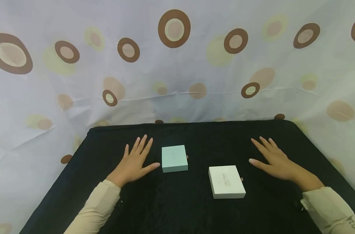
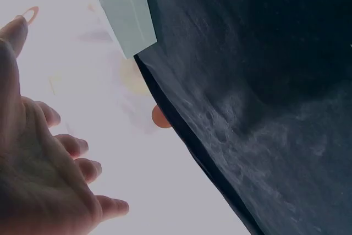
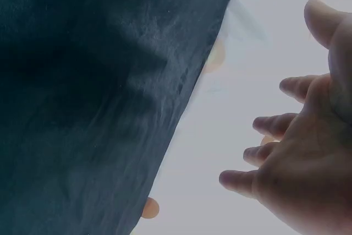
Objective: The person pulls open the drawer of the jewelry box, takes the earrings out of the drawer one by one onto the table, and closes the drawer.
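Two flat boxes lie on the black-covered table. The pale turquoise box (image 1: 174, 158) is left of the middle, with a small brownish tab on its right side. Nearer the front and to the right is the white box (image 1: 226, 181), which has faint script on its lid and a similar tab. My left hand (image 1: 133, 164) is spread with straight fingers, its thumb pointing at the turquoise box. To the right of the white box, my right hand (image 1: 272, 161) has its fingers extended and holds nothing. Both wrist views show bare palms; the turquoise box (image 2: 126, 17) appears in the left one.
A black cloth (image 1: 183, 208) covers the table, whose back edge runs close to a pale curtain (image 1: 177, 71) with brown and yellow circles. The curtain also hangs along both sides. Pale long sleeves cover both forearms.
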`<state>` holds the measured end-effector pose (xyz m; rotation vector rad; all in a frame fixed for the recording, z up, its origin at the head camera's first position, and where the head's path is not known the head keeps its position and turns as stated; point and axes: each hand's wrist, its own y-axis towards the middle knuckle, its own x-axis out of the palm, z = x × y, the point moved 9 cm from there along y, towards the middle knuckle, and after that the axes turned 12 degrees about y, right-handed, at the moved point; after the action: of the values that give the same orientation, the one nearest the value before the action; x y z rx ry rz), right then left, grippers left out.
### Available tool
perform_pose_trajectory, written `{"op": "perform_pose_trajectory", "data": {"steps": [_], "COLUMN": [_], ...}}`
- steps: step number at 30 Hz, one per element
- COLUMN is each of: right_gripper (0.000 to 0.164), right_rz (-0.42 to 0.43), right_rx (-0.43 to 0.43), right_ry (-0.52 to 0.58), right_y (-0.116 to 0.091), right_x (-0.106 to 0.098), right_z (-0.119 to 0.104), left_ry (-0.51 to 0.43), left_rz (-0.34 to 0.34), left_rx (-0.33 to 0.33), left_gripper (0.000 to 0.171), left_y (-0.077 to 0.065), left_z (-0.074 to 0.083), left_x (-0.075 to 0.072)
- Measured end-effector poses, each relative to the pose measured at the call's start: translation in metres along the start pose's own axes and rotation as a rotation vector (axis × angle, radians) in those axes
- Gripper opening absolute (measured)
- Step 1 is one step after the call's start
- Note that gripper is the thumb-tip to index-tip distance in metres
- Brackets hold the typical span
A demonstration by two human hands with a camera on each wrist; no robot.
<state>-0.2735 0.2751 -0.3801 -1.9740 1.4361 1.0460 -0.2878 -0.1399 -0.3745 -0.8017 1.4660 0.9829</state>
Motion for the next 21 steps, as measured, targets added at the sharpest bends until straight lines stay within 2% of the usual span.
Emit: {"op": "perform_pose_trajectory", "data": {"steps": [7, 13, 21], "right_gripper": [0.081, 0.079, 0.076], "right_rz": [-0.023, -0.022, -0.007], "right_rx": [0.012, -0.021, -0.053], "right_ry": [-0.007, -0.003, -0.020], "right_y": [0.000, 0.004, 0.006], "right_x": [0.008, 0.012, 0.021], "right_z": [-0.002, -0.015, -0.026], "left_ry": [-0.002, -0.015, -0.033], "left_rz": [-0.009, 0.002, -0.068], "left_rx": [0.029, 0.053, 0.099], "left_gripper": [0.093, 0.092, 0.088], "left_y": [0.007, 0.017, 0.028], "left_z": [0.006, 0.015, 0.030], "left_x": [0.006, 0.008, 0.024]}}
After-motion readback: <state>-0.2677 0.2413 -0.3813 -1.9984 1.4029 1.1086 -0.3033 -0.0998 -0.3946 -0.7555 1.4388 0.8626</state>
